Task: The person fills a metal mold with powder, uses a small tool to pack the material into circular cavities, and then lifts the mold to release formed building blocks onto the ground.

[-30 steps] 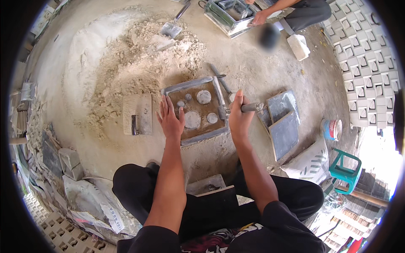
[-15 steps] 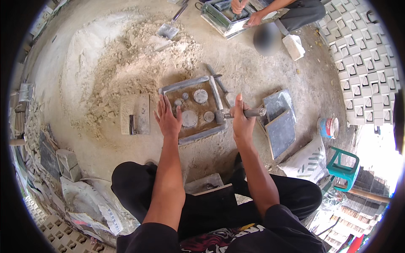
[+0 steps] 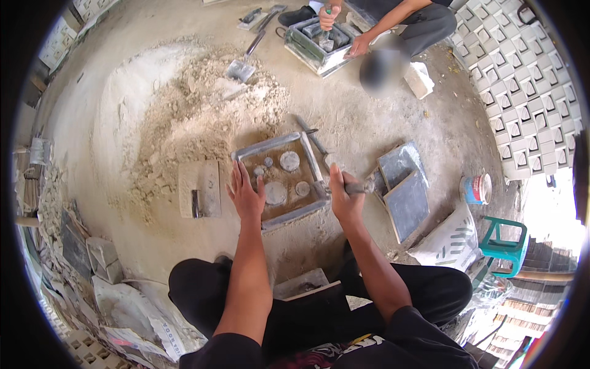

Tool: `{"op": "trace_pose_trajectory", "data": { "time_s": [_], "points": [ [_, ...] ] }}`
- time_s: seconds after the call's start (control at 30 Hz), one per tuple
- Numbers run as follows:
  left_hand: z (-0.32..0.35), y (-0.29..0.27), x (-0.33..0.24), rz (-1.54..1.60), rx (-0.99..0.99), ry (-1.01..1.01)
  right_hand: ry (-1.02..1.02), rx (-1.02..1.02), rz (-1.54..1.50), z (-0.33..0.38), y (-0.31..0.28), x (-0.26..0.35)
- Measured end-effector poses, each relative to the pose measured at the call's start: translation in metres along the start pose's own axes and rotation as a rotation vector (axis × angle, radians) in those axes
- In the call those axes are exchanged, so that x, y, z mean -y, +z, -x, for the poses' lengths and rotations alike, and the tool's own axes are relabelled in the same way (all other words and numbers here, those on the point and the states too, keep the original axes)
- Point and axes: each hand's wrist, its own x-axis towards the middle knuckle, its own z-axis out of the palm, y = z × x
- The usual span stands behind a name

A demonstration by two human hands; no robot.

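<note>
A square mould frame (image 3: 268, 146) of grey-caked bars lies on the ground before me, holding packed brown material with several round discs (image 3: 289, 161) set in it. My left hand (image 3: 247, 198) rests over the frame's left side, fingers stretched out and thumb apart, gripping nothing. At the right, my right hand (image 3: 346, 202) is wrapped round the thick grey handle of a hammer-like tool (image 3: 357, 187). The tool's inner end is at the frame's right bar; whether it touches is unclear. Left of the frame lies a flat float (image 3: 209, 178) with a dark handle.
Crumbled pale sand (image 3: 190, 117) is heaped beyond the frame, with a shovel (image 3: 241, 69) on it. Grey slabs (image 3: 407, 206) lie at right, near a bucket (image 3: 475, 189), a sack (image 3: 447, 238) and a green stool (image 3: 505, 246). Across from me, another person works over a box mould (image 3: 326, 58).
The view has tilted, so the scene sits lower. My right hand and the tool have turned slightly; my left hand stays on the frame. The other person's hand with a trowel shows more fully.
</note>
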Motion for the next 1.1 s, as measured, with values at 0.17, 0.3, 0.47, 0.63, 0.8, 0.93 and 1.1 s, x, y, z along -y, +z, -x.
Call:
{"op": "trace_pose_trajectory", "data": {
  "time_s": [0.17, 0.3, 0.47, 0.63, 0.8, 0.93, 1.1],
  "points": [
    [0.001, 0.002, -0.001, 0.026, 0.001, -0.001, -0.010, -0.063, 0.064, -0.008, -0.001, -0.013],
    [0.005, 0.003, -0.003, 0.023, 0.006, -0.002, -0.147, -0.128, 0.060, -0.005, 0.005, -0.008],
    [-0.001, 0.001, 0.005, 0.011, 0.007, -0.024, -0.080, -0.154, -0.112, -0.013, 0.018, -0.005],
    [0.004, 0.002, 0.000, 0.026, 0.006, 0.000, -0.089, -0.144, 0.063, -0.024, 0.024, -0.034],
    [0.001, 0.000, -0.002, 0.017, 0.007, -0.009, -0.075, -0.108, -0.230, -0.039, 0.025, -0.018],
    [0.000, -0.003, -0.001, 0.012, 0.021, -0.031, -0.031, -0.095, -0.169, -0.056, 0.042, -0.009],
    [-0.003, 0.001, -0.003, 0.024, 0.007, -0.018, -0.087, -0.128, -0.007, -0.073, 0.055, -0.024]
  ]
}}
